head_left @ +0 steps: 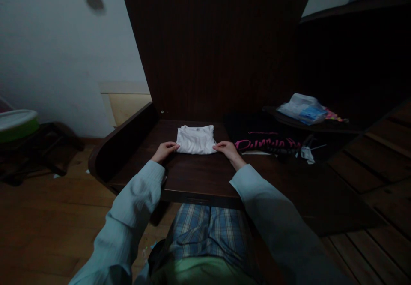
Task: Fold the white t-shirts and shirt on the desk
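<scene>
A white folded garment (196,139), which looks like a shirt with a neckline at its far edge, lies on the dark wooden desk (199,178). My left hand (165,151) pinches its near left corner between thumb and fingers. At the near right corner, my right hand (227,148) grips the cloth in the same way. The garment is a small, roughly rectangular bundle with a few wrinkles.
Right of the garment lies a black cloth with pink lettering (266,143). A plastic packet (302,108) rests on a dark shelf behind it. The desk has a raised left side panel (120,141). A green tub (19,126) stands at far left.
</scene>
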`<state>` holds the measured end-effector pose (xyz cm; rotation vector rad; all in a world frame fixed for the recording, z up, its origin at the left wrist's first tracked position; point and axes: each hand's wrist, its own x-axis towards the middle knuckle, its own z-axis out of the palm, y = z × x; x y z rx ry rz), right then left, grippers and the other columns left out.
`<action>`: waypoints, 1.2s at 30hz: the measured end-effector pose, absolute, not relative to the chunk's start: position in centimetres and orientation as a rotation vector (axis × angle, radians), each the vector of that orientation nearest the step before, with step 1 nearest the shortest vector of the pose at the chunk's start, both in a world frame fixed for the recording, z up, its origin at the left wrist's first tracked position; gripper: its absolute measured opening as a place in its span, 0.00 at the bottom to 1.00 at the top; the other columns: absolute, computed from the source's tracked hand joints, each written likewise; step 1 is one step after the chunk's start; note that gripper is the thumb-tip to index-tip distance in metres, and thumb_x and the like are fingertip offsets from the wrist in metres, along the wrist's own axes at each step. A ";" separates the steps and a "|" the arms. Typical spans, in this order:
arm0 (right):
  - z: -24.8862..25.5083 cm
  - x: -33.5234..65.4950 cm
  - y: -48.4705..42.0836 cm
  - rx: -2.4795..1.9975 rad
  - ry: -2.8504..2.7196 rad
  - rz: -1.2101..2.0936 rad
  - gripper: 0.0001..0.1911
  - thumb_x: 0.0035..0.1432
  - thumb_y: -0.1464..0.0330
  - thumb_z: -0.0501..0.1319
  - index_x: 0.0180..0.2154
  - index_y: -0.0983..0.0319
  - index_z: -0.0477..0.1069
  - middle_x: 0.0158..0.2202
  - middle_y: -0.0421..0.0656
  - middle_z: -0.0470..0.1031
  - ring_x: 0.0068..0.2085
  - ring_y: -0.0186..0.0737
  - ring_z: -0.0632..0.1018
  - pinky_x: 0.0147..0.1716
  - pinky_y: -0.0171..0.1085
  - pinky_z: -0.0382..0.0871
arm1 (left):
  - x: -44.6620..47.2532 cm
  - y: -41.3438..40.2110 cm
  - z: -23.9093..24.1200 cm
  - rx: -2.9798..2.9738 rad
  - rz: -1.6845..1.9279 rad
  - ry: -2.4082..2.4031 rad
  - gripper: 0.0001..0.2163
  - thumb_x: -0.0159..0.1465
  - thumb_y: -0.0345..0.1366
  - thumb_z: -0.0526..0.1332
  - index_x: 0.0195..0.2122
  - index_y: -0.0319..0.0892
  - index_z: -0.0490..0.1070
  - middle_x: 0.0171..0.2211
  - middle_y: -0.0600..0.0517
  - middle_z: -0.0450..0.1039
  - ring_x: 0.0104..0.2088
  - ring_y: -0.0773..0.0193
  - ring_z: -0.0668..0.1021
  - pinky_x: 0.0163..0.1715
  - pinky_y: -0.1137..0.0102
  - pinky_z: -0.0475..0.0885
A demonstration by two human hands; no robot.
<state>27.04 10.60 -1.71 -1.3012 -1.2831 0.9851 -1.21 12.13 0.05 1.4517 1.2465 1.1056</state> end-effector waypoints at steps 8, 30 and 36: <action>-1.3 26.5 10.3 -1.275 -1.158 1.002 0.15 0.32 0.60 0.68 0.20 0.63 0.68 0.16 0.38 0.70 0.22 0.33 0.71 0.19 0.31 0.61 | -1.0 12.3 0.2 1.327 1.239 1.243 0.22 0.34 0.52 0.68 0.22 0.39 0.69 0.18 0.56 0.66 0.20 0.70 0.66 0.22 0.74 0.60; -0.1 24.4 9.4 -1.466 -1.341 0.328 0.04 0.52 0.66 0.52 0.29 0.59 0.61 0.27 0.43 0.71 0.31 0.41 0.72 0.32 0.37 0.62 | -1.8 12.1 0.8 1.614 1.469 1.804 0.09 0.53 0.42 0.57 0.24 0.43 0.61 0.23 0.54 0.65 0.27 0.64 0.68 0.28 0.72 0.61; -0.4 24.8 9.2 -1.415 -1.456 0.432 0.03 0.50 0.67 0.54 0.27 0.59 0.61 0.24 0.40 0.70 0.27 0.38 0.72 0.29 0.35 0.62 | -1.8 11.8 0.9 1.814 1.411 1.688 0.09 0.53 0.42 0.56 0.23 0.43 0.62 0.23 0.54 0.64 0.28 0.64 0.67 0.30 0.71 0.61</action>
